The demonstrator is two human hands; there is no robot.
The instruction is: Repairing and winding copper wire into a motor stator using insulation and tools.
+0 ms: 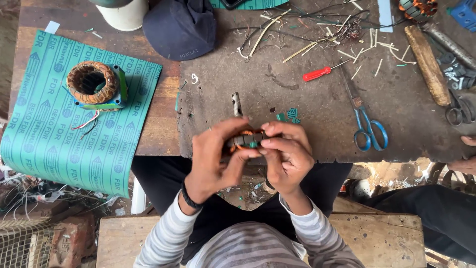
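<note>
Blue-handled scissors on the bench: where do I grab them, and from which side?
Take the scissors by the blue finger loops, coming from the near bench edge. They lie flat, loops toward the person, blades pointing away toward the red screwdriver, so the handles are probably the closest, safest end.

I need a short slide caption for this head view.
Both hands, left and right, hold a copper-wound coil above the workbench.

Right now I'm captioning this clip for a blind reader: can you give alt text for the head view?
A person's left hand and right hand together grip a small copper-wound motor stator at the edge of a worn workbench. A second wound stator sits on a green sheet to the left; blue-handled scissors and a red screwdriver lie to the right.
</note>
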